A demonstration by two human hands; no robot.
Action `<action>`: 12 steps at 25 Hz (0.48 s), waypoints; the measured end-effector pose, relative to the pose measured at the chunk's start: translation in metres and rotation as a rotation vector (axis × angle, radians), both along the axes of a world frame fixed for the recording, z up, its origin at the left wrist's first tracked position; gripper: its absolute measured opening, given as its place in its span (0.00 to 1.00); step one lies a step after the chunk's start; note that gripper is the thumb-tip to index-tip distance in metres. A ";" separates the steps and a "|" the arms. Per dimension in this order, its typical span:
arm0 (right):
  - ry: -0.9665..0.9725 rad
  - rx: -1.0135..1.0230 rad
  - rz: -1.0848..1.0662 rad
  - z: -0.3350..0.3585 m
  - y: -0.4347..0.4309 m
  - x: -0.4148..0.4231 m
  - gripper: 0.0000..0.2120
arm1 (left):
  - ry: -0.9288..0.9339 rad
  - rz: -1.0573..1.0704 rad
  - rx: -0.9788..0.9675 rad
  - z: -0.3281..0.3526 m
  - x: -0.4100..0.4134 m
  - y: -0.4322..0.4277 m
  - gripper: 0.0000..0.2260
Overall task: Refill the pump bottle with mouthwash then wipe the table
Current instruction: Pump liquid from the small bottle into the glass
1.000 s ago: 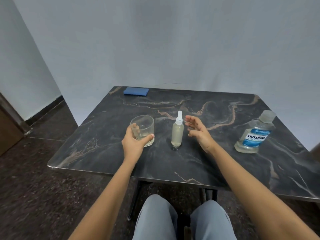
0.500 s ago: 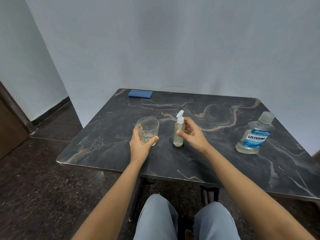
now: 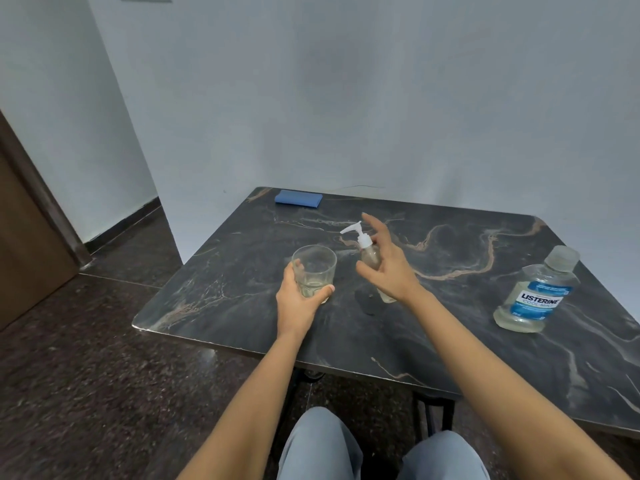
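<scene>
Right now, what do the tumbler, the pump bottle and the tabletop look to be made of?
The tumbler looks like clear glass: see-through, with a thick base. The pump bottle seems translucent plastic with an opaque white plastic pump; glass can't be ruled out. The tabletop looks like dark polished marble or a marble-print laminate: glossy, with tan and white veins.

One pump bottle (image 3: 370,252) sits in the right hand's (image 3: 389,268) grip. One glass (image 3: 314,270) sits in the left hand's (image 3: 298,299) grip. One mouthwash bottle (image 3: 536,292) stands well right of both grips, and one blue cloth (image 3: 298,198) lies beyond them. One table (image 3: 450,341), two hands.
</scene>
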State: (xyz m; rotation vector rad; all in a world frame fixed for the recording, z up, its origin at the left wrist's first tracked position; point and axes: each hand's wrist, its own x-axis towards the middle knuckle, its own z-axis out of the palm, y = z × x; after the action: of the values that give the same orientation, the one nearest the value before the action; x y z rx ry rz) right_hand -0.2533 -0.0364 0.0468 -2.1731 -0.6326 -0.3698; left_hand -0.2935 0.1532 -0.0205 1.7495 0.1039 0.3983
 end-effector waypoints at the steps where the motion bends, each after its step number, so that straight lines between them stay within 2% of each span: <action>1: -0.016 -0.068 0.026 0.003 0.000 0.001 0.39 | -0.001 -0.003 -0.002 0.000 0.000 0.000 0.34; 4: -0.023 -0.177 0.091 0.010 0.006 0.005 0.39 | -0.005 -0.008 -0.007 -0.001 0.001 0.000 0.34; 12: 0.014 -0.254 0.199 0.008 0.019 0.007 0.28 | -0.008 -0.001 0.007 -0.003 0.003 0.001 0.34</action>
State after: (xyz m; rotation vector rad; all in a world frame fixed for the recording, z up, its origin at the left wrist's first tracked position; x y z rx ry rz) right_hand -0.2463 -0.0171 0.0545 -2.3223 -0.9218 -0.1749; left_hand -0.2907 0.1542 -0.0239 1.7549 0.0953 0.4055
